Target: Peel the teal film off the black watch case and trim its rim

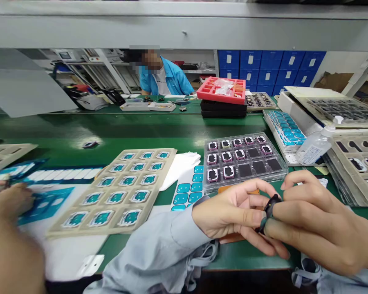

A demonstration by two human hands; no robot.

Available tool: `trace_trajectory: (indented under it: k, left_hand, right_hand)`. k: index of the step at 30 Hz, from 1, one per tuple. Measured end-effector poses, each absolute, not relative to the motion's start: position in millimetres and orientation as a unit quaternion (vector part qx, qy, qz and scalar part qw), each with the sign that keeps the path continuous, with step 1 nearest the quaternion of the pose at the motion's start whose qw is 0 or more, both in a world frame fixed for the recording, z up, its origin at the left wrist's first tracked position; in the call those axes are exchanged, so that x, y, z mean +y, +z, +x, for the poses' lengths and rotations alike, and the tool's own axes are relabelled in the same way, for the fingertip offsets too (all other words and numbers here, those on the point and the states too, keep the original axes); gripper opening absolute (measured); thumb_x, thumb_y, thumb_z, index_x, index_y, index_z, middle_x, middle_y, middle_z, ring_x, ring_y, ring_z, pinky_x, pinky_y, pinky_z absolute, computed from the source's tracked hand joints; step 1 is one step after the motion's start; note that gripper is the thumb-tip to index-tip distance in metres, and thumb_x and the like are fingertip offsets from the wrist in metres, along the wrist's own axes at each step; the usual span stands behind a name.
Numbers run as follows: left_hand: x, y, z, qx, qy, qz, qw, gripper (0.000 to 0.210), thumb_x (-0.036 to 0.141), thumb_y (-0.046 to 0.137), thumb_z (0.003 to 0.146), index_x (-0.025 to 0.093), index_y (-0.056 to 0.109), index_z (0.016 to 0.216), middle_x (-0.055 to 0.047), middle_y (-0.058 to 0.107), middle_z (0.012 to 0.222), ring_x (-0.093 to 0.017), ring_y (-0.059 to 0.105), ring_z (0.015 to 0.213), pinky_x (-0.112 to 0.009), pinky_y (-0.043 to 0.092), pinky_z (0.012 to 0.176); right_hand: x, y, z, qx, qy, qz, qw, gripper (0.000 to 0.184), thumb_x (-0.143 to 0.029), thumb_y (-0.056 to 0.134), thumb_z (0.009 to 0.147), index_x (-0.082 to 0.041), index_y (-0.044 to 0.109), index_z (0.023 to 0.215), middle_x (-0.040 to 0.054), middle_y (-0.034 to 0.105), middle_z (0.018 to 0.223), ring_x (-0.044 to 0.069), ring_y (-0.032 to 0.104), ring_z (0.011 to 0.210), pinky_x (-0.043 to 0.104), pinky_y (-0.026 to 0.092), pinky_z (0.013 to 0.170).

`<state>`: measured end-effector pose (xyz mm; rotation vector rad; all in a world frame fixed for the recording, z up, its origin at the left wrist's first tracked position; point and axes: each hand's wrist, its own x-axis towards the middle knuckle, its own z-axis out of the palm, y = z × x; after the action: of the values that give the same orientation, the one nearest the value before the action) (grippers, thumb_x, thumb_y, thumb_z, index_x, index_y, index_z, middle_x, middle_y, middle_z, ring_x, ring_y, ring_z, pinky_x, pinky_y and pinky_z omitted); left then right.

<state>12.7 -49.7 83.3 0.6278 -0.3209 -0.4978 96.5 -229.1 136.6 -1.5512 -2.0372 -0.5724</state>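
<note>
Over the front edge of the bench, my left hand (227, 212) pinches a small dark watch-case-like part (272, 202) between thumb and fingers. My right hand (322, 224) is closed on the same part from the other side, its fingertips covering much of it. A bit of teal shows at the part's lower edge. Just behind my hands lies a clear plastic tray (247, 173) with several similar dark frames with pinkish rims; some of its pockets hold none. An orange-brown pad (228, 238) is partly hidden beneath my hands. A sheet of teal stickers (184, 199) lies by my left sleeve.
A beige tray (113, 210) of teal-covered parts lies left. A co-worker's hand (12, 200) reaches in at far left. Right stand a pump bottle (317, 145) and stacked trays (355, 171). Behind are a red tray (222, 96) and a person in blue (174, 77).
</note>
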Motion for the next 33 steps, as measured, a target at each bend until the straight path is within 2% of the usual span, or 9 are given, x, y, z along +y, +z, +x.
trace_trajectory:
  k: [3,12,20,27,33]
  left_hand:
    - [-54,86,8,-0.131,-0.231,0.308,0.913,0.027,0.023,0.072,0.086,0.019,0.057,0.108,0.000,0.071,0.098,-0.022,0.075,0.084,-0.026,0.061,0.073]
    - [-55,81,8,-0.147,-0.235,0.320,0.906,0.027,0.027,0.069,0.089,0.022,0.056,0.111,0.000,0.071,0.097,-0.023,0.075,0.085,-0.024,0.061,0.072]
    - [-55,86,6,-0.117,-0.271,0.364,0.883,0.035,0.036,0.069,0.087,0.024,0.054,0.116,0.002,0.071,0.093,-0.023,0.075,0.085,-0.025,0.059,0.072]
    - [-51,85,6,-0.141,-0.298,0.325,0.886,0.030,0.034,0.065,0.091,0.019,0.053,0.114,-0.004,0.070,0.084,-0.023,0.076,0.076,-0.024,0.060,0.067]
    - [-48,87,6,-0.115,-0.317,0.325,0.884,0.047,0.038,0.068,0.088,0.020,0.047,0.126,-0.006,0.070,0.086,-0.022,0.076,0.077,-0.027,0.060,0.070]
  right_hand:
    - [-228,142,97,-0.762,-0.207,-0.564,0.241,0.047,-0.010,0.025,0.107,-0.016,0.065,0.085,0.0011,0.065,0.080,0.016,0.053,0.079,0.039,0.041,0.084]
    - [-227,146,100,-0.780,-0.215,-0.542,0.227,0.049,-0.010,0.024,0.107,-0.017,0.064,0.081,0.0002,0.066,0.084,0.016,0.053,0.083,0.037,0.045,0.082]
    - [-225,145,99,-0.774,-0.192,-0.545,0.258,0.044,-0.010,0.027,0.106,-0.018,0.061,0.080,0.0001,0.066,0.081,0.013,0.057,0.081,0.033,0.047,0.085]
    - [-226,147,100,-0.774,-0.184,-0.543,0.269,0.036,-0.011,0.029,0.107,-0.015,0.060,0.088,0.0004,0.069,0.081,0.012,0.058,0.081,0.029,0.048,0.082]
    - [-231,150,102,-0.769,-0.177,-0.554,0.266,0.031,-0.012,0.036,0.105,-0.017,0.064,0.095,0.0009,0.071,0.084,0.015,0.061,0.083,0.031,0.050,0.083]
